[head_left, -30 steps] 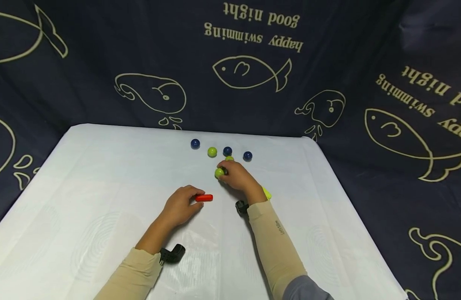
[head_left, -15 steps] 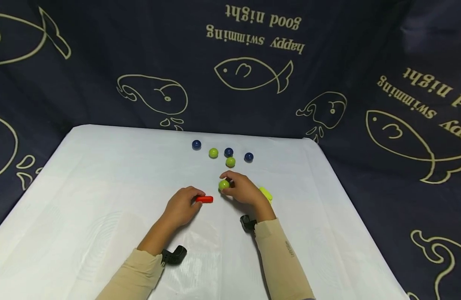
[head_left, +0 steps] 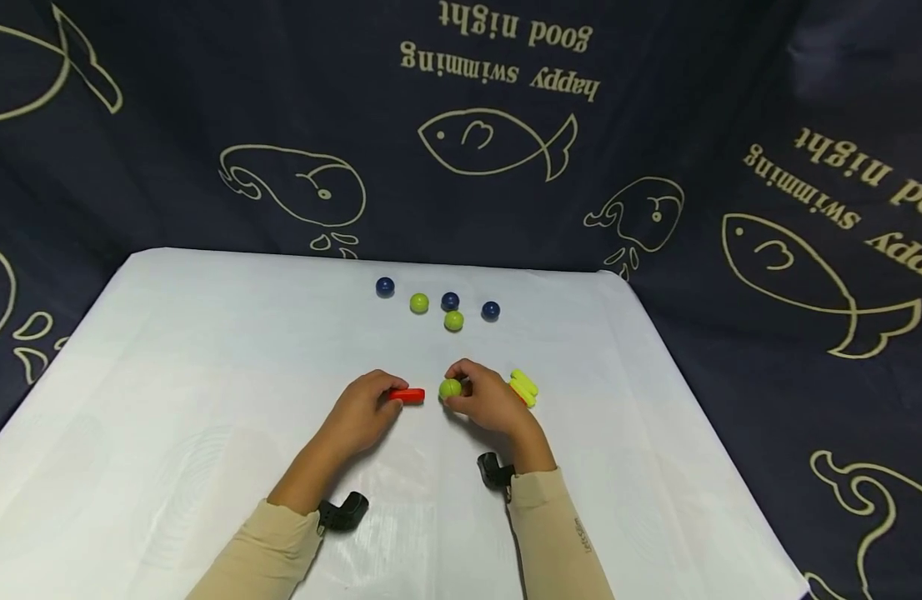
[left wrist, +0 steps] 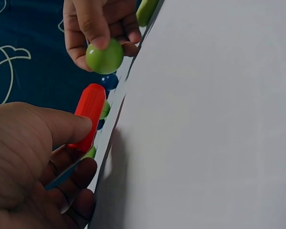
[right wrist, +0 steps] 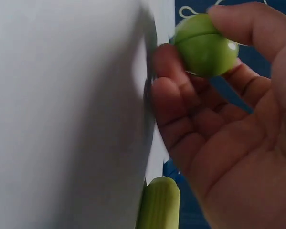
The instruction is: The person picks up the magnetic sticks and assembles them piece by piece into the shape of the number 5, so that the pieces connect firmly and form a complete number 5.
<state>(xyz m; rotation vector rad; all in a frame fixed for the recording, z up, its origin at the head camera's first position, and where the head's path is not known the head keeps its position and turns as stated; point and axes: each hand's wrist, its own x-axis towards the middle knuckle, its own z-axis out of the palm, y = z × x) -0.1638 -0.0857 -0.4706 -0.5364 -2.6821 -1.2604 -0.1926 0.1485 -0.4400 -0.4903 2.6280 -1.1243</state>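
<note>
Left of the middle of the white worktop (head_left: pixel 206 350), the left hand (head_left: pixel 358 410) pinches a short red bar (head_left: pixel 410 396), and one end of it pokes out to the right. The left wrist view shows ridges along the bar and the thumb pressed on it, which the head view is too far away to show. At the back are a blue ball (head_left: pixel 385 287), then a green ball (head_left: pixel 419 303), then a second blue ball (head_left: pixel 450 301) with a second green ball (head_left: pixel 453 321) right in front of it. Near the red bar, but apart from it, a third green ball (head_left: pixel 449 389) is held by the thumb and fingers of the right hand (head_left: pixel 489 400). The right wrist view makes the dark line across this ball easy to see. Whether it touches the worktop is hard to tell. Farther back sits a third blue ball (head_left: pixel 491 311). Just right of the right hand, the head view shows two yellow bars (head_left: pixel 525 382) side by side; the right wrist view shows only one, looking greener.
</note>
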